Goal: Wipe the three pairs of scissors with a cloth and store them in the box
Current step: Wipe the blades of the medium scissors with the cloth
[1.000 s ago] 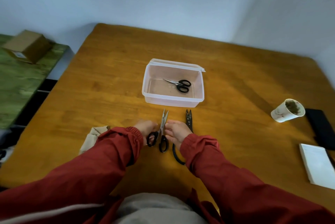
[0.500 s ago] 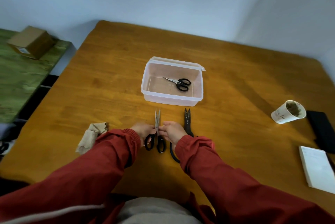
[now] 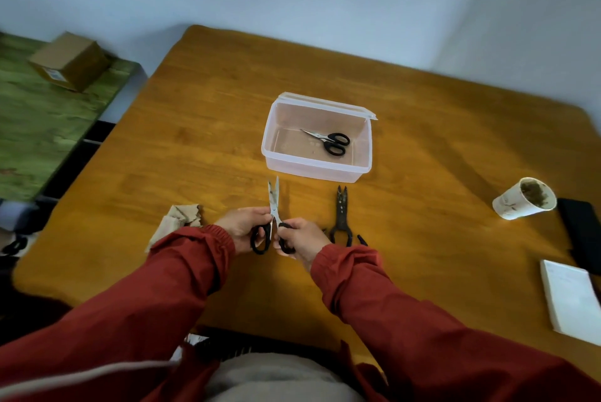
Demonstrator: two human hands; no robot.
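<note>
Scissors (image 3: 274,206) with black handles held upright-forward above the counter (image 3: 195,148), blades slightly parted and pointing to 12 o'clock. Left hand (image 3: 242,230) clamped on the left handle loop, right hand (image 3: 300,240) clamped on the right loop. Cloth (image 3: 177,222) lies crumpled at 9 o'clock of the hands, untouched. Box (image 3: 312,167), lid open, at 12 o'clock, holds a smaller pair (image 3: 328,141); a dark third pair (image 3: 341,218) lies just beside the right hand at 3 o'clock. To wipe well, one hand should probably fetch the cloth and stroke from pivot toward tips, along the spine, away from the edges.
</note>
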